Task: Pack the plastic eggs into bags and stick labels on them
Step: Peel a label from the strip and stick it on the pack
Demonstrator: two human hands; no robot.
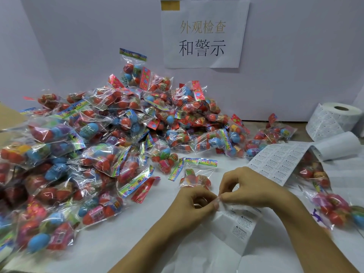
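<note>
A heap of bagged plastic eggs (110, 134) filled the frame's left and centre on the counter (157, 243). Lower right, the left hand (194, 201) and right hand (246, 186) met, fingers pinching a label strip (239, 223) at its upper edge.

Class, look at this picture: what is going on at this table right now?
A person is peeling a warning label off a label strip, with the left hand and the right hand both pinching at its top edge. One small bag of eggs lies just beyond the hands. A big pile of packed bags fills the left side; a label roll sits far right.
</note>
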